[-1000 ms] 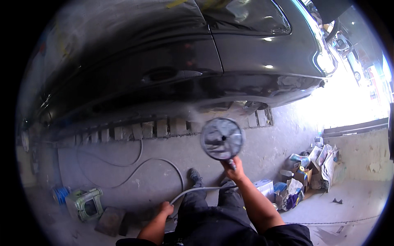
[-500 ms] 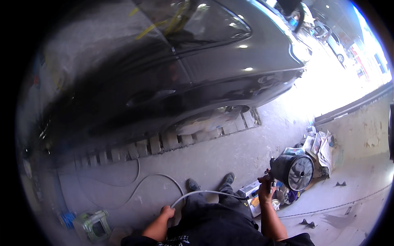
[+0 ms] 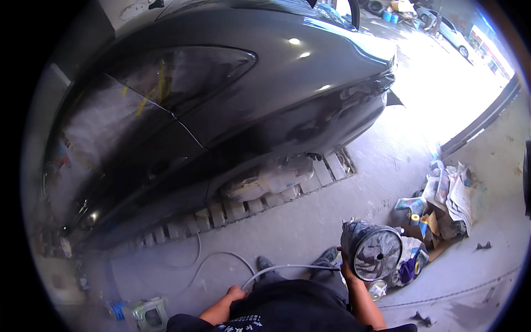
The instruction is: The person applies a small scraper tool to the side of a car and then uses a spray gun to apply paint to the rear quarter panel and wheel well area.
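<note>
In my right hand [image 3: 347, 270], held in front of me on the right, is a paint spray gun [image 3: 377, 252] with a large, paint-smeared black cup turned up towards me. The cup hides most of the gun's body and some of my fingers. A grey air hose [image 3: 301, 266] runs from the gun across my legs. My left hand [image 3: 237, 292] is closed round that hose near my left thigh. Beyond my feet stands a dark, glossy car [image 3: 276, 105]. Its side windows and wheel [image 3: 265, 180] are covered with masking sheet, with yellow tape on the glass.
A slatted floor grate [image 3: 232, 210] runs beside the car. The hose loops over the floor at left, near a greenish plastic container [image 3: 150, 314]. To the right lie crumpled papers and rubbish [image 3: 451, 199], an open tin [image 3: 377, 289] and dark metal brackets [image 3: 484, 245] on the floor.
My view has shifted, showing more of the car's upper side. My right hand with the spray gun sits lower and further left. My left hand still grips the hose.
</note>
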{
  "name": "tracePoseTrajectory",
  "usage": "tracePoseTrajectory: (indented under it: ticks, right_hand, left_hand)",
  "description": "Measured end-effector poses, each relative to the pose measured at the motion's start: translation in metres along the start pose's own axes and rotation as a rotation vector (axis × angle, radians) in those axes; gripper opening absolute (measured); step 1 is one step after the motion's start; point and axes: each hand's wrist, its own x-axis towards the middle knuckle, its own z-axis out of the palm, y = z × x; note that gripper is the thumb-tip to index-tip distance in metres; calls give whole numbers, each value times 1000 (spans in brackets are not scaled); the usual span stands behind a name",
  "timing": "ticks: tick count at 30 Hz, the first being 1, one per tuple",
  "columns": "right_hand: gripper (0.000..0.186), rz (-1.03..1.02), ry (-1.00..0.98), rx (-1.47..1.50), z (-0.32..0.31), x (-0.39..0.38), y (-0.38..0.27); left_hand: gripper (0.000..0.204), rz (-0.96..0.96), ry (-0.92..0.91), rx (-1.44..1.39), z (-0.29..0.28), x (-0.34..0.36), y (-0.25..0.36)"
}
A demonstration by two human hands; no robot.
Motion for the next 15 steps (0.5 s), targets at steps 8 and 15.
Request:
tracePoseTrajectory:
  ticks: [8, 15]
  right_hand:
    - [37, -313, 63, 297, -16, 71, 79]
    - [21, -271, 81, 621, -35, 151, 75]
  left_hand:
    - [48, 49, 42, -86, 97, -18, 24]
    - [47, -23, 15, -98, 79, -38, 94]
